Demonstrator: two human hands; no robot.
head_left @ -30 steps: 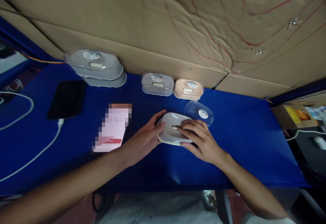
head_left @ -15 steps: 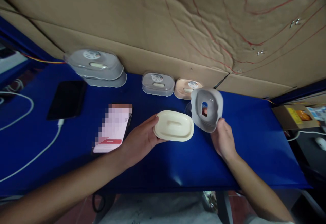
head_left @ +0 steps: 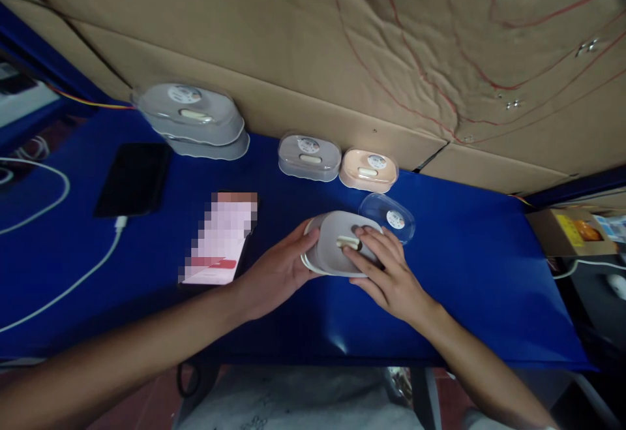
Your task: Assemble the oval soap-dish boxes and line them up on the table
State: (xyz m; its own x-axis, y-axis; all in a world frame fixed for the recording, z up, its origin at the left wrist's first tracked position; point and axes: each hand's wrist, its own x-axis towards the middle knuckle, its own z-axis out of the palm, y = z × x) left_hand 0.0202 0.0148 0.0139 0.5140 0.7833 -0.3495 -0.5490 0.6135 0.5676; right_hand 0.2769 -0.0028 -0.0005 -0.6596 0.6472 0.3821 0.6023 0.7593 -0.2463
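My left hand [head_left: 281,267] is closed around the left end of a cream oval piece [head_left: 306,263], whose rim shows at that side. Over this piece sits a grey oval cover [head_left: 328,247], and the cream ridge pokes through the slot in its top. My right hand [head_left: 394,276] grips the cover from the right, fingertips lying on its top around the slot. Most of the cream piece is hidden under the cover. Just behind my right hand, a clear oval lid [head_left: 379,208] with a round label lies on the blue table [head_left: 469,273].
Along the cardboard wall [head_left: 205,38] stand a grey lidded case [head_left: 309,164], a peach lidded case [head_left: 368,179] and a stack of grey cases [head_left: 210,149]. A lit phone [head_left: 220,234] and a black phone [head_left: 132,179] with a white cable [head_left: 110,267] lie to the left.
My right hand has brought the grey cover left and turned it over onto the cream piece in my left hand. The clear lid behind is now in fuller view.
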